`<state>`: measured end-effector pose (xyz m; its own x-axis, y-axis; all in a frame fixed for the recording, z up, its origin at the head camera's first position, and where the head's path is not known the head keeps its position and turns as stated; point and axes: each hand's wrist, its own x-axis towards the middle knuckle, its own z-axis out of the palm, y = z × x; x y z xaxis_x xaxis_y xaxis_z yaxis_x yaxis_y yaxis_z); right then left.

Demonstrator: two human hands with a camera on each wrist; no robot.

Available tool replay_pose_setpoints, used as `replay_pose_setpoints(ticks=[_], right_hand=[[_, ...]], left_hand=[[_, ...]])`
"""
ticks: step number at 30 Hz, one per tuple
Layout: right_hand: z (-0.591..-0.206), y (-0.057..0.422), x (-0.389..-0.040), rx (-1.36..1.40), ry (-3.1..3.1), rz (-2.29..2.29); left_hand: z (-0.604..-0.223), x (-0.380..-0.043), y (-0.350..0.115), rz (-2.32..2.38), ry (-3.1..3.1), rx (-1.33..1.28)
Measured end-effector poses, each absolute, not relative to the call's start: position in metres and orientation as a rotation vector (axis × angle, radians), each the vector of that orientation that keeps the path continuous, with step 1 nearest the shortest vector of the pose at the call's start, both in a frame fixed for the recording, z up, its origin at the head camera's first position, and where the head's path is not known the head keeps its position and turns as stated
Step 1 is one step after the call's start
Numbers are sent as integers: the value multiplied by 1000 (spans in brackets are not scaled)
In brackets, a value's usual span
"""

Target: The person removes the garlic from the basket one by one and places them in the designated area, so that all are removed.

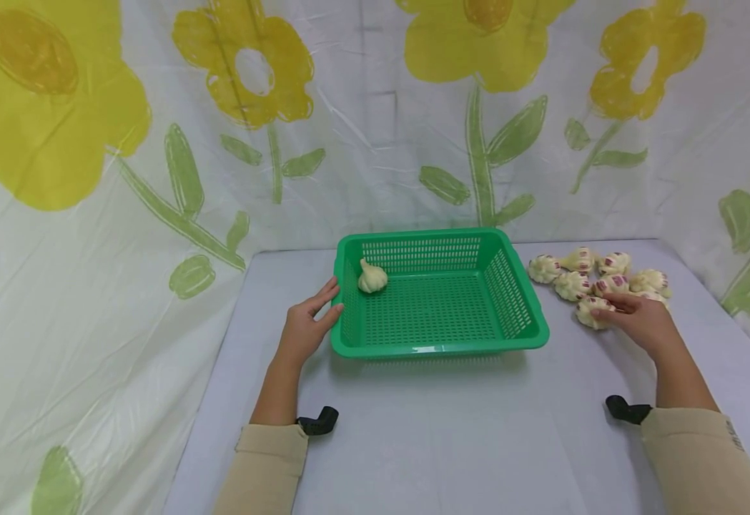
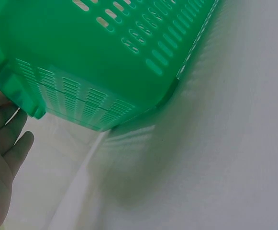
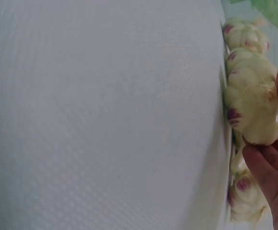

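A green plastic basket (image 1: 439, 350) with slotted walls stands mid-table, one white garlic bulb (image 1: 372, 277) inside at its back left. My left hand (image 1: 307, 325) rests against the basket's left rim with its fingers spread; the left wrist view shows the fingers (image 2: 18, 148) loosely extended beside the rim. On the right, my right hand (image 1: 643, 320) pinches a purple-streaked garlic bulb (image 1: 592, 312) between thumb and fingers. In the right wrist view that garlic bulb (image 3: 256, 103) sits between the thumb above and the fingertips below.
Several more garlic bulbs (image 1: 573, 285) lie clustered behind the right hand, near the table's back right. A white cloth covers the table (image 1: 452, 443). Behind and beside it hangs a white curtain (image 1: 362, 164) printed with yellow flowers. Each wrist wears a small black device (image 1: 319, 422).
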<state>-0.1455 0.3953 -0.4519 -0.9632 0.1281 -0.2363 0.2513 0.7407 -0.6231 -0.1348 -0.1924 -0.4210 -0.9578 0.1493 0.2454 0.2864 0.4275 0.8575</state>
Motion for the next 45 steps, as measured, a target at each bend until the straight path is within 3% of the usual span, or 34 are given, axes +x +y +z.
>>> replay_pose_setpoints(ticks=[33,45], right_hand=[[-457,394,-149,333,2768,-1050],[-432,393,-152,269,2782,-979]], left_hand=[[-421,-135,-192,-1599,-2523,-392],[-421,-134,-192,-1590,-2537,-381]])
